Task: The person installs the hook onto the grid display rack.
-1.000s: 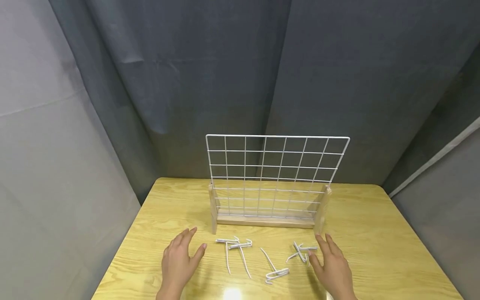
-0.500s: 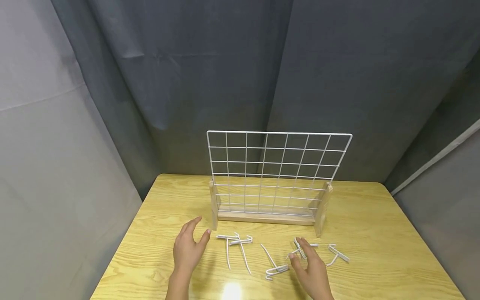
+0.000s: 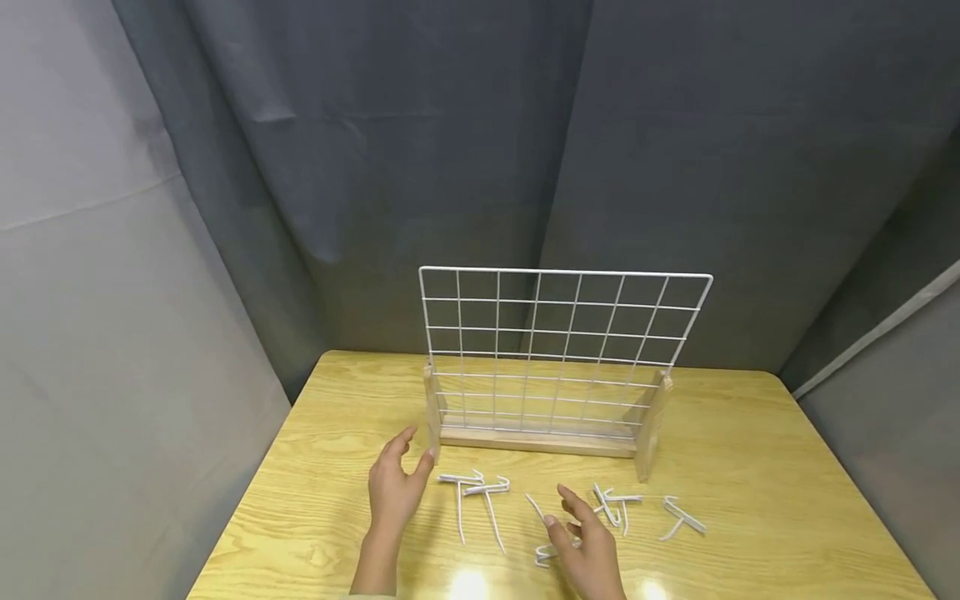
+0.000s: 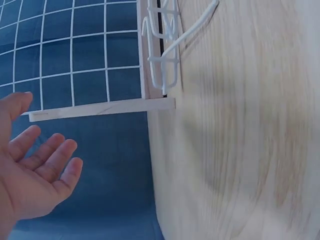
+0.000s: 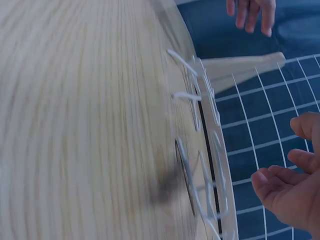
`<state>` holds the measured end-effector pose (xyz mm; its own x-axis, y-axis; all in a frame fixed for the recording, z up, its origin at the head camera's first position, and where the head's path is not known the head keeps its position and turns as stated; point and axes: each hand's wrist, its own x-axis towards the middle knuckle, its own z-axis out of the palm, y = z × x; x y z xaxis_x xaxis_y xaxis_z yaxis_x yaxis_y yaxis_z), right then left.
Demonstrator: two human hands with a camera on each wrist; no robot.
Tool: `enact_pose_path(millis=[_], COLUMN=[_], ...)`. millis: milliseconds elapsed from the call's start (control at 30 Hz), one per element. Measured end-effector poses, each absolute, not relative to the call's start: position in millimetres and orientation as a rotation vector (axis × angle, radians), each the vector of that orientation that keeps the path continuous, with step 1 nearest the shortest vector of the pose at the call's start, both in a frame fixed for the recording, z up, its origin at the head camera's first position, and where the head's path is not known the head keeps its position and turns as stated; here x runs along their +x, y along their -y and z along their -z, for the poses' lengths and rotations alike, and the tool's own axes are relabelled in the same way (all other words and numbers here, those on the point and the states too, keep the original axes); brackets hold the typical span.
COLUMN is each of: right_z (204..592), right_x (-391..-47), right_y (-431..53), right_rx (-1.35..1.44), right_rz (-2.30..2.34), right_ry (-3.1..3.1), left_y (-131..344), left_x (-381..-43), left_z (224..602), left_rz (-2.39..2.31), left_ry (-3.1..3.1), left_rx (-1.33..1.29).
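Observation:
Over a white wire hook (image 3: 547,553) at the front middle of the table hovers my right hand (image 3: 589,552), partly covering it. Its fingers are loosely bent, and the right wrist view shows none of them round a hook. My left hand (image 3: 394,485) is held above the table near the left foot of the rack, left of two overlapping white hooks (image 3: 487,490). Its fingers are relaxed, with nothing in them. Two crossed hooks (image 3: 609,505) lie right of my right hand, and a single hook (image 3: 684,516) lies farther right.
Behind the hooks stands a white wire grid panel (image 3: 567,300) in a wooden base (image 3: 536,442). The wood-grain table (image 3: 750,467) has dark curtains (image 3: 390,167) behind it and grey cloth (image 3: 90,333) at the left.
My right hand has moved left, from the right-hand hooks to the middle one. My left hand has shifted right, closer to the rack's foot. The hooks lie as before.

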<state>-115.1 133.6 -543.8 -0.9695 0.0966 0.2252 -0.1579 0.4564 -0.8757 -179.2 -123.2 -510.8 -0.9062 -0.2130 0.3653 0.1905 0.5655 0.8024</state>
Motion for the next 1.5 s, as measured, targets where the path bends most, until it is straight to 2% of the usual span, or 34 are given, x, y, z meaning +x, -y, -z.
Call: enact_pose_path(millis=[267, 667, 1033, 1500], right_z=[545.9, 553.0, 580.0, 608.8], right_x=[-117.0, -120.5, -123.6, -129.8], right_y=[-115.5, -90.7, -62.7, -46.8], right_rx=[-0.05, -0.043, -0.061, -0.168], right_rz=[-1.935, -2.124, -2.037, -1.808], right_ry=[2.361, 2.27, 2.332, 2.359], left_y=[113.5, 111.9, 112.3, 121.9], left_x=[-191.0, -206.6, -223.2, -242.9], left_z=[516.8, 529.3, 538.1, 520.7], left_rz=[1.376, 1.422, 1.414, 1.507], left_ry=[2.298, 2.231, 2.125, 2.118], left_rx=[0.011, 0.008, -0.023, -0.021])
